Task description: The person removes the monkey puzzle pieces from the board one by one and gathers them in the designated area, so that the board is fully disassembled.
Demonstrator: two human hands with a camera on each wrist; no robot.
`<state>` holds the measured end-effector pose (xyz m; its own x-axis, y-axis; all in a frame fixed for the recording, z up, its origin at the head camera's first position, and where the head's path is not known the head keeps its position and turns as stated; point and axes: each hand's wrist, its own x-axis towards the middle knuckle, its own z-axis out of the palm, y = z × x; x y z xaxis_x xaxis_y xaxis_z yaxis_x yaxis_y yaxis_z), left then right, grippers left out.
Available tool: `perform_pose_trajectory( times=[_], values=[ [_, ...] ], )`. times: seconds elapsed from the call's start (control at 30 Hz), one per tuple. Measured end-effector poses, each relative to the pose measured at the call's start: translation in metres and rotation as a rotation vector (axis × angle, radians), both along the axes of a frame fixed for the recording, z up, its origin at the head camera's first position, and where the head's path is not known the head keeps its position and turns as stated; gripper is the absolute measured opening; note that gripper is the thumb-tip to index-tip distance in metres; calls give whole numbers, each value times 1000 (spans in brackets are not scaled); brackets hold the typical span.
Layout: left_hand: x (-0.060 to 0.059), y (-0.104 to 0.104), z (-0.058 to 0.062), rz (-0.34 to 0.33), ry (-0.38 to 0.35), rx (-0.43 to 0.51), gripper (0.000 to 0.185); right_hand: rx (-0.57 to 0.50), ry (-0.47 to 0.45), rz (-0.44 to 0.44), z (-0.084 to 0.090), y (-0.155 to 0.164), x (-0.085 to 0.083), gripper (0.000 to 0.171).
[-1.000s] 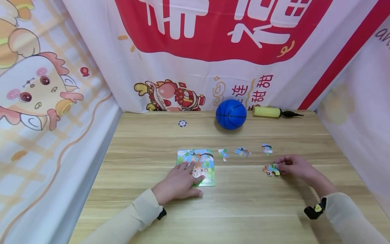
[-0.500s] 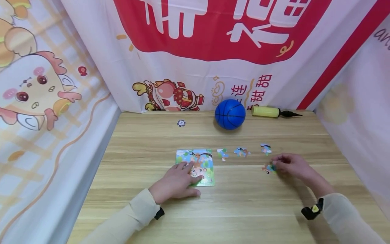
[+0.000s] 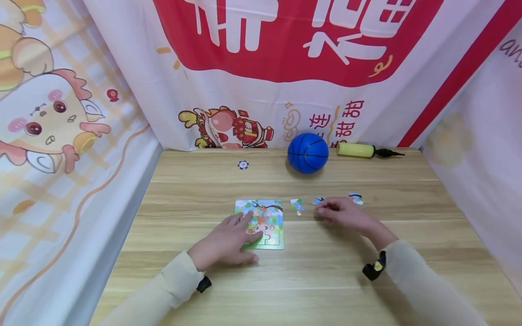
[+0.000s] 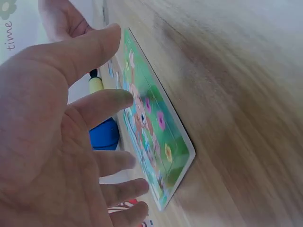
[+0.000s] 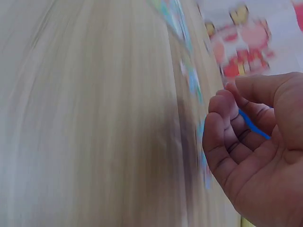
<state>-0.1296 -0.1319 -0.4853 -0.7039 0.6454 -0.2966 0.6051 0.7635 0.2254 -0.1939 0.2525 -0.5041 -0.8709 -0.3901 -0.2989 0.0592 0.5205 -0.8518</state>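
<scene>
My left hand [image 3: 226,240] lies spread over the left part of a monkey jigsaw puzzle [image 3: 274,222], fingers reaching onto its picture. In the left wrist view its thumb stands off the board. My right hand [image 3: 344,213] is above the table, to the right of the puzzle. Its fingers are loosely curled, with thumb and forefinger close together in the right wrist view, and no piece shows between them. It partly covers one loose puzzle piece [image 3: 319,200]. Another piece [image 3: 297,206] lies beside the board, and a third [image 3: 356,198] lies beyond the hand.
A blue ball [image 3: 307,153] stands at the table's back edge, with a yellow hand pump [image 3: 355,150] to its right. A round chip [image 3: 243,165] lies at the back left. Printed cloth [image 3: 228,90] hangs behind the table and along both sides.
My right hand has moved left from beside the lower right puzzle piece to near the middle piece. That lower right piece is now out of sight. The left hand has shifted slightly left on the board.
</scene>
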Motion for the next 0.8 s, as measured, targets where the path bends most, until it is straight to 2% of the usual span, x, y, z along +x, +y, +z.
perform_pose_trajectory(
  times=[0.07, 0.13, 0.27, 0.33, 0.53, 0.8],
  values=[
    [3, -3, 1, 9, -22, -28, 73, -18, 10, 61, 1, -27, -3, 30],
    [6, -5, 0, 14, -39, -58, 76, 19, 66, 135, 4, -58, -5, 29],
    [8, -7, -3, 15, -49, -85, 79, 172, 243, 295, 6, -115, -11, 28],
    [8, -7, -5, 10, -41, -79, 78, 236, 291, 349, 5, -135, -13, 32],
    [8, -5, -8, -2, -16, -85, 78, 348, 304, 362, -2, -166, -18, 35],
    [6, -7, -5, -1, 5, -75, 80, 310, 331, 363, -4, -178, -23, 24]
  ],
)
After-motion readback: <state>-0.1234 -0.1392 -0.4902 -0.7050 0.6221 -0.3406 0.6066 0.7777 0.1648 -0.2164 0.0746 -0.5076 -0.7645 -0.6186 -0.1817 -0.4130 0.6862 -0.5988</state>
